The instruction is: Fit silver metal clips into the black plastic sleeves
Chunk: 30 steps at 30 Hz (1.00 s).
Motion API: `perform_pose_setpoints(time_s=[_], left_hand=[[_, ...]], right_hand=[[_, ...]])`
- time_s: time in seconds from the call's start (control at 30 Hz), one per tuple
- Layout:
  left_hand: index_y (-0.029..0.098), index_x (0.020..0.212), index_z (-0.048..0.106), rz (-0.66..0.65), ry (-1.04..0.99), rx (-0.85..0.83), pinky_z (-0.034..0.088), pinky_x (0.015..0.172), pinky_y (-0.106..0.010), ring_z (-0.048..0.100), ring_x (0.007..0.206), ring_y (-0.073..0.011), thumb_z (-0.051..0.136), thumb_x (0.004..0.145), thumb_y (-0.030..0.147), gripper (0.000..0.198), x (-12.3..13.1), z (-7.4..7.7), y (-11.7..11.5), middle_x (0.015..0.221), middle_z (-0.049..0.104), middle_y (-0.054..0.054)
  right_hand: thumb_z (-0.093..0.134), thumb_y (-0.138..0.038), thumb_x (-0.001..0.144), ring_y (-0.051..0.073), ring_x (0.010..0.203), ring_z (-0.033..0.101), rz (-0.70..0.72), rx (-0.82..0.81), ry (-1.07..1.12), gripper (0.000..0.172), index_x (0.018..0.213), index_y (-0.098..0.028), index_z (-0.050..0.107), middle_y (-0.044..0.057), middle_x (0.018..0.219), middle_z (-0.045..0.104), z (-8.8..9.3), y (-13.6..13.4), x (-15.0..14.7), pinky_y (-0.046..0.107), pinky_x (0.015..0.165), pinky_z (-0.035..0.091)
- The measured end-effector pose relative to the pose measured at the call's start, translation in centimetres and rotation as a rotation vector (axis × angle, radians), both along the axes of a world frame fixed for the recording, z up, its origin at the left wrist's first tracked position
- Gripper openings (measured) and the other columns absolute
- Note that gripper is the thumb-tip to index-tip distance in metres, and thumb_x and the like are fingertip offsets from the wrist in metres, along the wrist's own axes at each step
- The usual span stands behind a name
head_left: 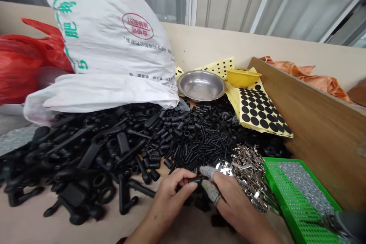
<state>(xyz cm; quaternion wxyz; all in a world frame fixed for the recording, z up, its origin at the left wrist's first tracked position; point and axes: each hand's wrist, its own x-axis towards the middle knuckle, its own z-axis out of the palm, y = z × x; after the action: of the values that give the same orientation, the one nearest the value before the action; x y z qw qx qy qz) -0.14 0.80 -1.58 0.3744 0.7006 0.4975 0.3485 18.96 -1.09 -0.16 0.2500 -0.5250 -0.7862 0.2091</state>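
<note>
Close to the front edge, my left hand (175, 188) is closed, thumb and fingers pinching one end of a small dark plastic part (198, 179). My right hand (228, 194) meets it from the other side, closed on the opposite end; grey cloth covers its thumb and index fingertips. Fingers hide most of the part, so its exact kind is unclear. Just beyond my hands lie black ribbed screw-like pieces (187, 154) and short black sleeves (162, 141). To the right of my right hand is a heap of thin metal strips (250, 171).
Black crank-shaped handles (94, 152) pile up at left, before a white woven sack (114, 26) and red bag (25, 65). Behind are a steel bowl (201, 85), yellow bowl (243, 79) and black-dot sticker sheets (263, 112). A green basket (281, 194), power-tool tip (328, 222) and wooden board (320, 122) flank the right.
</note>
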Motion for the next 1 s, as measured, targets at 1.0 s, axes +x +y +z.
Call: perform_pose_setpoints(time_s=[1.0], left_hand=[[0.017,0.091,0.066,0.101,0.511,0.204,0.050,0.072,-0.032,0.064,0.081,-0.0242,0.049,0.080,0.027,0.023,-5.5,1.4,4.7,0.085,0.067,-0.007]], right_hand=[[0.044,-0.010,0.082,0.017,0.083,0.057,-0.056,0.079,0.142,0.021,0.095,-0.019,0.057,0.004,0.091,0.061,1.0,3.9,-0.8,0.028,0.075,0.046]])
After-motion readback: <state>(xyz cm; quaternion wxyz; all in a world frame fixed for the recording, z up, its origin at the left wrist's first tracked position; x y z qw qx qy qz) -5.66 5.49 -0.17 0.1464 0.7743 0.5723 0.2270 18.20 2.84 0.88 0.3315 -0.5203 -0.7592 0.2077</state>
